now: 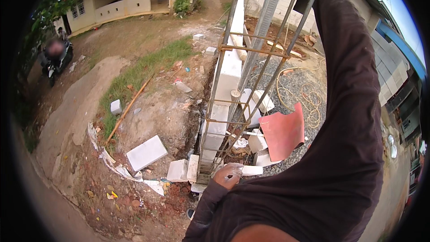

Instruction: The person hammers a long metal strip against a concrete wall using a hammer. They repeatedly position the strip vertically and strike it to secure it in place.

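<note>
i'm looking down a rebar column cage [233, 107] and my left hand [228, 175] is sitting low at its foot, fingers curled in narrow around what looks like a thin bit of tie wire, though it's too small to be sure. the right arm in the dark sleeve [345, 107] is reaching up past the top edge, so i can't tell what that hand is doing. the cage is rising right beside the left hand, up and away from it along a white block wall [230, 69]. i'm thinking the way to do this well is keeping the cage steady up top while cinching snug where bar meets stirrup. no labels or signs showing; just a flat red sheet [283, 131] right of the hand, and loose white blocks [146, 152] lying left of it.
</note>
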The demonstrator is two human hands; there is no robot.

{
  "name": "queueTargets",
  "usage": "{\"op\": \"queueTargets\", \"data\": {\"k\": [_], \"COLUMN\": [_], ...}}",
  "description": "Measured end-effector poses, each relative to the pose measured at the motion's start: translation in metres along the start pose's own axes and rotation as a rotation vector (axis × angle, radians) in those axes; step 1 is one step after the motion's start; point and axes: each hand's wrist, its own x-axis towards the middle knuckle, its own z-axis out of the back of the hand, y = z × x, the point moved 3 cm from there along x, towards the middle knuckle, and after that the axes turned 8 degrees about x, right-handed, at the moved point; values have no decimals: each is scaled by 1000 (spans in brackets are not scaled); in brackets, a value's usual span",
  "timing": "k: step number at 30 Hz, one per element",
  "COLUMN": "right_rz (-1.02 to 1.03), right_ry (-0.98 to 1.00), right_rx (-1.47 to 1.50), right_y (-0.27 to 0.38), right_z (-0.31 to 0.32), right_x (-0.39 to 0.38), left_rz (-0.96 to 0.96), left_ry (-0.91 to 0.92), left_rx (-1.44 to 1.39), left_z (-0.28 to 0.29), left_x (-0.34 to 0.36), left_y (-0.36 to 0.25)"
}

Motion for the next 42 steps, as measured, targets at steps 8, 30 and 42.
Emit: {"op": "queueTargets", "data": {"k": [8,30,42], "right_rz": [54,149,-85], "right_ry": [-8,-88,-36], "right_rx": [-30,10,110], "right_y": [-1,-10,-9], "right_z": [-2,-6,4], "right_x": [-2,-1,1], "left_rz": [-14,-16,6], "left_ry": [-14,-18,-17], "left_rx": [-13,-1,-32], "left_z": [-2,-3,-2], "left_x": [-1,-2,-1], "left_y": [4,4,5]}}
